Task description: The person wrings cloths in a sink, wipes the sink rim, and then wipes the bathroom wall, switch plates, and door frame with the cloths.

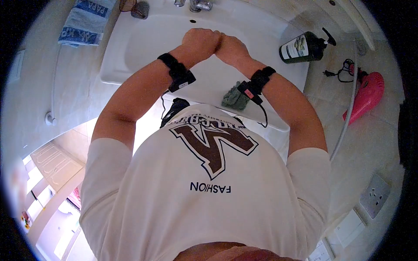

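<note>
Head view: the left hand [200,43] and right hand [234,50] touch above the sink [115,65]. Fingers bend inward, mostly hidden; cannot tell whether closed or gripping. The sink lies below them, tap [200,5] beyond. Cloth [235,97] lies at the near edge; bottle [300,48] bounds the right. Room extends left.

I've a white washbasin [115,56] in front: pump btl [300,48] on R edge, crumpled green cloth [234,98] nr edge R of ctr, tap [201,5] far edge, small dk item [140,10] far-L corner.
</note>
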`<state>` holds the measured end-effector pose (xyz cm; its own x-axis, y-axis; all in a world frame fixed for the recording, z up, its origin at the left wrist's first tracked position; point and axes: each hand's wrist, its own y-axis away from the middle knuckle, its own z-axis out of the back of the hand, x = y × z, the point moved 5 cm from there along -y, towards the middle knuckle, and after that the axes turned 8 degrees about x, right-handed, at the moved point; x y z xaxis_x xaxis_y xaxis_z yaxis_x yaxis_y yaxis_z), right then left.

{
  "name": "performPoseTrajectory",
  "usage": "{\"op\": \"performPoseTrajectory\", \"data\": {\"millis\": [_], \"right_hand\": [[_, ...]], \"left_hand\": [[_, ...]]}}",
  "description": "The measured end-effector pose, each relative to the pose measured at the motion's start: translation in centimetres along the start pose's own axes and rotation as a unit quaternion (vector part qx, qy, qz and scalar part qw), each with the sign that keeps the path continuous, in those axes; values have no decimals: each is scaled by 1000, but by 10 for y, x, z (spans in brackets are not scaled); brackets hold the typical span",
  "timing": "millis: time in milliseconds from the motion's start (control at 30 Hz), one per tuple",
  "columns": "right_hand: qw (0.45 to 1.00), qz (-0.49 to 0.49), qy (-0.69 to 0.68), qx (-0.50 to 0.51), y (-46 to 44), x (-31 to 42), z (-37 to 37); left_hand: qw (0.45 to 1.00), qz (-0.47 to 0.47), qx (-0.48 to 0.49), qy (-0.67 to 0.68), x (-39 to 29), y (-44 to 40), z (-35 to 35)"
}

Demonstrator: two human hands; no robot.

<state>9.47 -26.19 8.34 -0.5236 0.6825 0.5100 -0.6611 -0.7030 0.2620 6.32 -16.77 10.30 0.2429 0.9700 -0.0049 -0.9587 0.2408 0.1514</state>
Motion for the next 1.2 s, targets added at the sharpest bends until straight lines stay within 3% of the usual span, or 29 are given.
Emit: {"op": "performPoseTrajectory", "data": {"millis": [67, 133, 167, 333, 567, 633, 667, 700, 733, 767, 800, 867, 900, 933, 967, 1000, 1067, 1100, 1133, 1167, 1200], "right_hand": [[999, -6, 38, -36, 2, 3, 0], [997, 0, 69, -27, 0, 7, -1], [995, 6, 100, -20, -2, 8, -2], [984, 52, 167, -41, -8, 7, -5], [972, 91, 205, -69, -7, 2, -10], [973, 109, 195, -56, -2, 0, -7], [974, 127, 185, -44, 1, -1, -6], [973, 127, 185, -45, 1, -8, -11], [974, 160, 112, -110, 4, -14, -14], [966, 190, 38, -173, 11, -16, -12], [966, 188, 39, -173, 14, -21, -15], [970, 145, -126, -150, 23, -31, -16], [970, 146, -126, -148, 28, -31, -14], [949, 64, -306, -33, 28, -41, -23], [878, -21, -470, 83, 32, -49, -35], [879, -21, -470, 83, 37, -54, -34], [724, -60, -663, 178, 48, -65, -50], [724, -61, -663, 178, 50, -69, -57], [726, -98, -668, 132, 52, -78, -63], [725, -134, -670, 86, 55, -86, -68], [724, -135, -671, 87, 57, -90, -72]], "left_hand": [[1000, 2, 0, 14, 2, 3, 4], [992, 33, 89, 85, 7, 5, 3], [992, 33, 90, 85, 13, 1, -9], [977, -45, 163, 133, 24, -21, -49], [952, -89, 162, 243, 22, -20, -54], [865, 53, 304, 395, 15, 1, -40], [865, 54, 303, 395, 13, 7, -46], [817, 52, 273, 504, 13, 13, -57], [757, 46, 241, 606, 12, 17, -61], [759, 34, 252, 600, 9, 24, -48], [758, 32, 253, 600, 8, 27, -52], [734, 28, 169, 657, 12, 33, -54], [733, 29, 168, 658, 14, 36, -57], [719, 55, 132, 680, 19, 38, -54], [705, 80, 96, 698, 24, 39, -51], [705, 79, 95, 698, 28, 40, -47], [848, 125, 43, 513, 44, 43, -33], [848, 124, 44, 514, 46, 46, -28], [725, 94, -18, 682, 47, 50, -22], [567, 59, -78, 818, 51, 54, -18], [567, 60, -77, 818, 56, 53, -23]]}}
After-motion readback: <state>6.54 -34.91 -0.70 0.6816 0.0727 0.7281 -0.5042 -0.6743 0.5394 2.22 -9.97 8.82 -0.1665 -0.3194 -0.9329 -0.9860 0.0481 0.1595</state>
